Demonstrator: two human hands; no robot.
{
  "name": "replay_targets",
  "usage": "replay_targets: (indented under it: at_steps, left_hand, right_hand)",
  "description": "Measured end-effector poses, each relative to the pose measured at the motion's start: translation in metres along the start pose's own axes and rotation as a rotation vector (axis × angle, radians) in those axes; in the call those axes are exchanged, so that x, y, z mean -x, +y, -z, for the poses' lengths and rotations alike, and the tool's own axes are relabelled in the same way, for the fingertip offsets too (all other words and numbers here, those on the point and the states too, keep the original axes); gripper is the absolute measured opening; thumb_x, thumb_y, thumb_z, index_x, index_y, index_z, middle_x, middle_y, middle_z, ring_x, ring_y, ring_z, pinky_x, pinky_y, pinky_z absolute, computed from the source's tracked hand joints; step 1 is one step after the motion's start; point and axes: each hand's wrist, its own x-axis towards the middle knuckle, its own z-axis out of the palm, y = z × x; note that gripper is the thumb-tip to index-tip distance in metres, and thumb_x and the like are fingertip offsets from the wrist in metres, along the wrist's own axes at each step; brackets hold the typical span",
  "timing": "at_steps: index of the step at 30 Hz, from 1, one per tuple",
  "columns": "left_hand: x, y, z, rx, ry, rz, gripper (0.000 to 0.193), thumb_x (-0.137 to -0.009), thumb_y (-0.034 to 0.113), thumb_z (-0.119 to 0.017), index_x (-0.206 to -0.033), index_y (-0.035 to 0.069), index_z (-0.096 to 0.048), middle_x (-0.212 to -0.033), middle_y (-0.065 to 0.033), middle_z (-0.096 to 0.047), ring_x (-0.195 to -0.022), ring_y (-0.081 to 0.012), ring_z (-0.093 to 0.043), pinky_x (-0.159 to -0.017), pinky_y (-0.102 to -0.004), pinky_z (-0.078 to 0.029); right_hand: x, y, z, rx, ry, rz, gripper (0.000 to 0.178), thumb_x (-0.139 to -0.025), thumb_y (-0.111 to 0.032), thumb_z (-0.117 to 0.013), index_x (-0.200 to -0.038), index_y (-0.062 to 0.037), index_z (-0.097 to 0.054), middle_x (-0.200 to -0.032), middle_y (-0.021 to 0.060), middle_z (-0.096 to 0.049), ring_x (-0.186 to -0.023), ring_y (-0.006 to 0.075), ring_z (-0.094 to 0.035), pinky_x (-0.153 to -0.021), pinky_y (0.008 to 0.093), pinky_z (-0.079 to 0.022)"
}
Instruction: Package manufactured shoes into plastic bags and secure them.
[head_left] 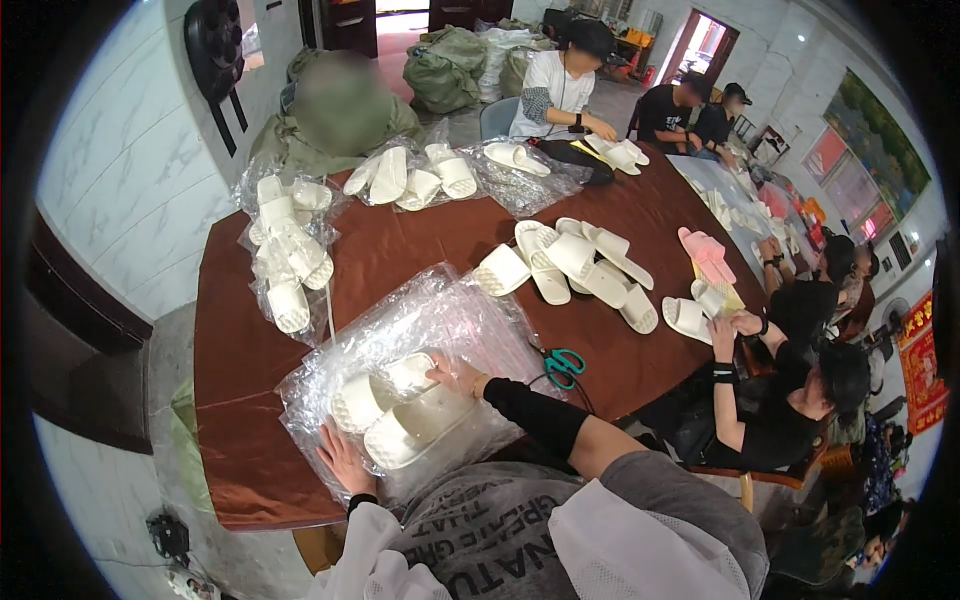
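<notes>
A pair of cream slippers lies in front of me on a stack of clear plastic bags (470,320) at the near edge of the table. My right hand (457,376) is closed at the heel end of the far slipper (358,402), its fingers bent over the sole. The near slipper (395,438) lies alongside, closer to my body; whether clear film covers the pair is hard to tell. With fingers spread, my left hand (345,462) rests on the plastic beside the slippers' toe ends.
Green-handled scissors (564,368) lie right of the bags on the brown tablecloth (240,400). Loose cream slippers (575,255) are heaped mid-table, bagged ones (290,250) along the left and far sides. Pink slippers (706,254) sit near a co-worker (800,400) at right; another person (565,90) works opposite.
</notes>
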Motion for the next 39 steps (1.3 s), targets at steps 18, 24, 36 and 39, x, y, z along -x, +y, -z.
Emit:
replay_targets:
  at_steps: [18, 24, 36, 39]
  left_hand:
    - [0.025, 0.025, 0.041, 0.577, 0.026, 0.123, 0.034, -0.086, 0.02, -0.068, -0.112, 0.001, -0.055, -0.084, -0.0147, -0.059, -0.066, -0.0257, -0.057, -0.058, -0.0363, -0.047]
    - [0.019, 0.037, 0.047, 0.851, -0.22, 0.618, 0.038, -0.088, 0.02, -0.067, -0.113, -0.002, -0.049, -0.083, -0.0136, -0.058, -0.046, -0.0208, -0.057, -0.037, -0.0333, -0.045]
    - [0.04, -0.032, 0.016, 1.414, -0.335, 0.724, 0.011, -0.096, 0.011, -0.048, -0.104, 0.002, -0.048, -0.089, -0.0171, -0.064, -0.057, -0.0227, -0.063, -0.045, -0.0338, -0.053]
    - [0.067, -0.084, 0.012, 1.238, -0.256, 0.485, 0.017, -0.097, 0.015, -0.048, -0.107, 0.001, -0.051, -0.082, -0.0135, -0.066, -0.056, -0.0232, -0.062, -0.048, -0.0331, -0.051]
  right_hand:
    - [0.001, 0.014, -0.008, 0.043, -0.094, -0.148, 0.05, -0.089, -0.042, -0.053, -0.115, 0.0003, -0.05, -0.113, 0.0267, -0.058, -0.106, 0.0396, -0.057, -0.09, 0.0442, -0.043]
    - [-0.002, 0.043, -0.015, 0.087, -0.072, -0.138, 0.065, -0.087, -0.053, -0.049, -0.128, -0.0034, -0.046, -0.119, 0.0315, -0.055, -0.111, 0.0439, -0.054, -0.095, 0.0461, -0.041]
    - [0.002, 0.041, 0.001, 0.023, -0.117, -0.06, 0.053, -0.087, -0.043, -0.057, -0.121, -0.0013, -0.053, -0.107, 0.031, -0.061, -0.102, 0.0454, -0.058, -0.088, 0.0471, -0.045]
    - [0.007, 0.009, 0.013, 0.054, 0.023, -0.104, 0.06, -0.088, -0.046, -0.055, -0.129, -0.0025, -0.047, -0.116, 0.0284, -0.058, -0.109, 0.0421, -0.055, -0.094, 0.0469, -0.042]
